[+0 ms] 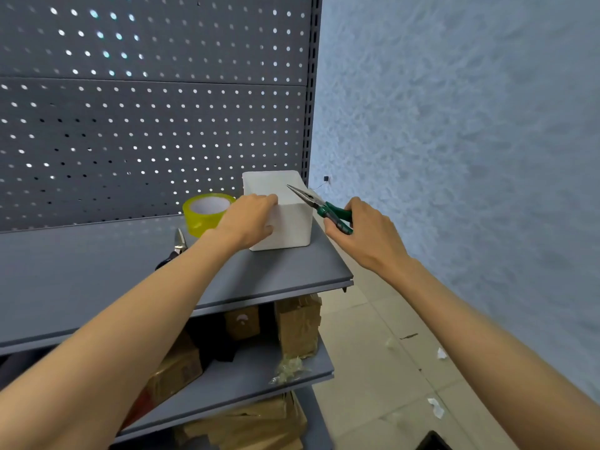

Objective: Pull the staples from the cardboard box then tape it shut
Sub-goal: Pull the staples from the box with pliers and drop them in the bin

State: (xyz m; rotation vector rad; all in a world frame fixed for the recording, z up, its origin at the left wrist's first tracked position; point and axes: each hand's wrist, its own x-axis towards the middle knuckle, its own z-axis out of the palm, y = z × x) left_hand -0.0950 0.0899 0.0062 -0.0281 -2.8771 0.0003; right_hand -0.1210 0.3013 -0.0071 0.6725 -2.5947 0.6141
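On grey shelf (97, 271), right end: white box (285, 203), left hand (250, 222) gripping its near-left corner, fingers over top edge. Right hand (360, 228) clenched around green-handled pliers (321, 207), tips above box top.

The white box (285, 206) stands upright near the right end of the grey shelf (97, 274), its top closed. The yellow tape roll (207, 212) stands on the shelf just left of the box. The green-handled pliers (319, 207) hover above the box's right side, tips together over its top.
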